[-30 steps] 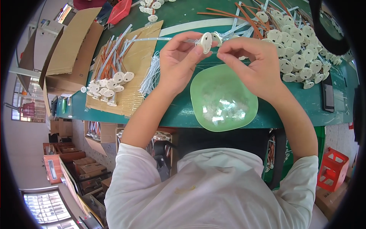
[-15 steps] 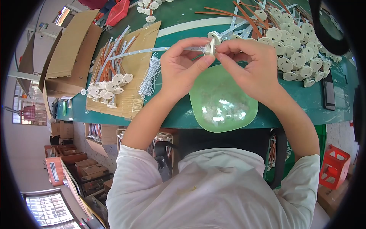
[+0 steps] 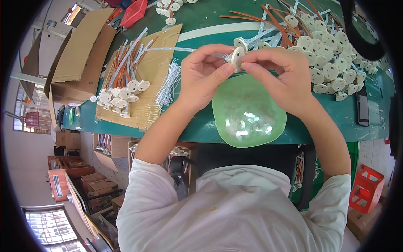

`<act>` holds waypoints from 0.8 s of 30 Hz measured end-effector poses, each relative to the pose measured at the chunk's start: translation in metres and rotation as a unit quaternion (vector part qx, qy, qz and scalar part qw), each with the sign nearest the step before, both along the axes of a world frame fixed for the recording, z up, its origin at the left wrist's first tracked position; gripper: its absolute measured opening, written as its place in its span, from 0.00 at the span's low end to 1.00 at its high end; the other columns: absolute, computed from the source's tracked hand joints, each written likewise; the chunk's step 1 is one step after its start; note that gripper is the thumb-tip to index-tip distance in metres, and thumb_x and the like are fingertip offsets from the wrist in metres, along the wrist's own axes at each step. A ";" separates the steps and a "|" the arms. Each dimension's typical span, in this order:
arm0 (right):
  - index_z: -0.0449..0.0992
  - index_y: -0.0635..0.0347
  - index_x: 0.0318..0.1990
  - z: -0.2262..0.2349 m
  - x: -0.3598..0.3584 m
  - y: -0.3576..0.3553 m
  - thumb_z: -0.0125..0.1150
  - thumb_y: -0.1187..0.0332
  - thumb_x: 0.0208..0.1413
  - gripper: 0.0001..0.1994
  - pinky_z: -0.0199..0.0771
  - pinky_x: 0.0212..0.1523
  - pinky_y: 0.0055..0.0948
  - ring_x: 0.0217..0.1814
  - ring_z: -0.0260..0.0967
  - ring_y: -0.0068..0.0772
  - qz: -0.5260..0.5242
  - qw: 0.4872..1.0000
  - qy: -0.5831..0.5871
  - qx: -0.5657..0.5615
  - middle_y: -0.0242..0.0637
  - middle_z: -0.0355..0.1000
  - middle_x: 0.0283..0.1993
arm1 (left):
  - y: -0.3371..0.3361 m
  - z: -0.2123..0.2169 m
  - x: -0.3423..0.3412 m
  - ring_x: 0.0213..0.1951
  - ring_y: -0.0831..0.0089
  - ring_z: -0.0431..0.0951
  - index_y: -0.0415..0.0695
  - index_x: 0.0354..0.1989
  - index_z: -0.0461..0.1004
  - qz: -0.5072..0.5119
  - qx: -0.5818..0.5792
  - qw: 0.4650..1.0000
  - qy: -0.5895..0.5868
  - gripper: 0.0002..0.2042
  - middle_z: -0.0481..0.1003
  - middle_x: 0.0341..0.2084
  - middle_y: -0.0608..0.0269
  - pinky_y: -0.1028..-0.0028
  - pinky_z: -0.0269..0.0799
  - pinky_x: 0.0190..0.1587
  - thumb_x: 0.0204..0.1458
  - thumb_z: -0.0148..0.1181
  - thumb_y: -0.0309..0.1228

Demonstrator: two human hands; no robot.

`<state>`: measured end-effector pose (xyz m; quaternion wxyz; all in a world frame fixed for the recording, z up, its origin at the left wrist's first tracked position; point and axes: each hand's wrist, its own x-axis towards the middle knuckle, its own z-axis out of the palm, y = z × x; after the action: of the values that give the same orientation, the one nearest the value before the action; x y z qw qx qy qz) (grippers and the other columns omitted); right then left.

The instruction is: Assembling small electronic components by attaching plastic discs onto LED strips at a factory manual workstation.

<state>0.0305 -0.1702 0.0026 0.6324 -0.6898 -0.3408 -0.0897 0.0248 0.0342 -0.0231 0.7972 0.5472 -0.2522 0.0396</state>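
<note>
Between both hands, above the far rim of a light green bowl, is a round white plastic disc on a spool-like body. My left hand pinches it from the left with thumb and fingers. A pale LED strip runs leftward from that hand, over the cardboard. My right hand is closed at the disc's right edge, fingertips together; whatever small part they grip there is hidden. Small shiny clear pieces lie in the bowl.
A large heap of white disc parts with strips lies right, beside a black phone. At left, a cardboard sheet carries more disc parts, strips and a bundle of white cords. An open carton stands beyond.
The disc has turned, so its face shows more instead of its edge. Both hands remain together at it, and the strip's visible part has shifted slightly.
</note>
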 end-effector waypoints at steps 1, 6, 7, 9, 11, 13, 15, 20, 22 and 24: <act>0.81 0.67 0.41 0.000 0.000 0.000 0.65 0.79 0.54 0.07 0.79 0.42 0.25 0.37 0.78 0.28 -0.028 0.998 -0.040 -0.028 0.40 0.80 0.37 | -0.001 0.000 0.000 0.42 0.70 0.80 0.35 0.52 0.73 0.000 0.000 1.000 -0.001 0.16 0.78 0.44 0.53 0.69 0.77 0.50 0.54 0.64 0.18; 0.80 0.68 0.40 -0.007 0.000 0.004 0.65 0.77 0.54 0.06 0.80 0.38 0.25 0.33 0.79 0.27 -0.076 0.990 -0.100 -0.062 0.39 0.79 0.33 | -0.007 0.000 -0.003 0.47 0.65 0.80 0.32 0.52 0.73 0.061 0.038 0.993 -0.092 0.18 0.76 0.50 0.46 0.68 0.79 0.50 0.51 0.65 0.16; 0.79 0.68 0.39 -0.006 -0.002 0.006 0.64 0.78 0.54 0.06 0.80 0.38 0.25 0.33 0.79 0.27 -0.095 0.987 -0.118 -0.052 0.39 0.79 0.33 | -0.008 0.002 -0.005 0.47 0.65 0.80 0.32 0.52 0.73 0.062 0.040 0.993 -0.096 0.18 0.76 0.50 0.46 0.68 0.79 0.50 0.51 0.65 0.16; 0.79 0.68 0.38 -0.007 -0.003 0.009 0.63 0.79 0.54 0.05 0.80 0.39 0.25 0.33 0.79 0.27 -0.115 0.983 -0.134 -0.043 0.40 0.79 0.32 | -0.010 0.002 -0.008 0.49 0.63 0.80 0.32 0.52 0.73 0.088 0.044 0.990 -0.100 0.18 0.76 0.50 0.44 0.67 0.79 0.52 0.51 0.65 0.15; 0.78 0.68 0.38 -0.010 0.000 0.012 0.61 0.80 0.54 0.05 0.80 0.39 0.25 0.32 0.79 0.28 -0.127 0.980 -0.145 -0.045 0.40 0.78 0.31 | -0.010 0.001 -0.006 0.50 0.61 0.79 0.32 0.51 0.73 0.091 0.040 0.990 -0.095 0.18 0.76 0.50 0.42 0.66 0.80 0.52 0.50 0.65 0.14; 0.78 0.68 0.38 -0.014 0.000 0.013 0.61 0.80 0.54 0.04 0.80 0.38 0.25 0.32 0.79 0.28 -0.126 0.981 -0.141 -0.043 0.41 0.78 0.31 | -0.010 -0.003 -0.005 0.52 0.59 0.79 0.32 0.50 0.74 0.095 0.037 0.991 -0.090 0.18 0.76 0.50 0.41 0.65 0.80 0.52 0.50 0.65 0.13; 0.78 0.68 0.37 -0.015 0.000 0.013 0.60 0.80 0.54 0.04 0.80 0.38 0.25 0.32 0.79 0.29 -0.124 0.982 -0.137 -0.041 0.41 0.78 0.31 | -0.008 -0.010 -0.001 0.55 0.56 0.76 0.33 0.48 0.75 0.091 0.033 0.989 -0.114 0.16 0.75 0.49 0.39 0.62 0.80 0.53 0.49 0.65 0.12; 0.78 0.68 0.37 -0.018 0.000 0.014 0.59 0.81 0.54 0.05 0.80 0.37 0.25 0.33 0.80 0.31 -0.126 0.984 -0.121 -0.030 0.41 0.79 0.31 | -0.013 -0.013 -0.001 0.57 0.55 0.74 0.33 0.46 0.76 0.078 0.009 0.991 -0.104 0.16 0.75 0.49 0.38 0.61 0.80 0.53 0.48 0.65 0.11; 0.79 0.68 0.37 -0.017 -0.001 0.015 0.60 0.82 0.53 0.05 0.79 0.36 0.26 0.33 0.80 0.32 -0.139 0.978 -0.150 -0.038 0.42 0.79 0.31 | -0.011 -0.014 -0.003 0.57 0.55 0.74 0.33 0.47 0.76 0.085 0.015 0.990 -0.109 0.16 0.75 0.49 0.39 0.61 0.80 0.54 0.48 0.65 0.11; 0.79 0.67 0.37 -0.015 0.001 0.016 0.60 0.82 0.53 0.05 0.79 0.35 0.26 0.33 0.80 0.33 -0.151 0.970 -0.188 -0.046 0.42 0.78 0.32 | -0.009 -0.014 -0.003 0.57 0.56 0.75 0.34 0.47 0.76 0.093 0.037 0.988 -0.117 0.16 0.75 0.49 0.39 0.62 0.79 0.54 0.48 0.65 0.11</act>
<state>0.0317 -0.1546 -0.0125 0.5042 -0.7322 -0.3490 -0.2963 0.0219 0.0248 -0.0368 0.7342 0.5890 -0.2930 0.1680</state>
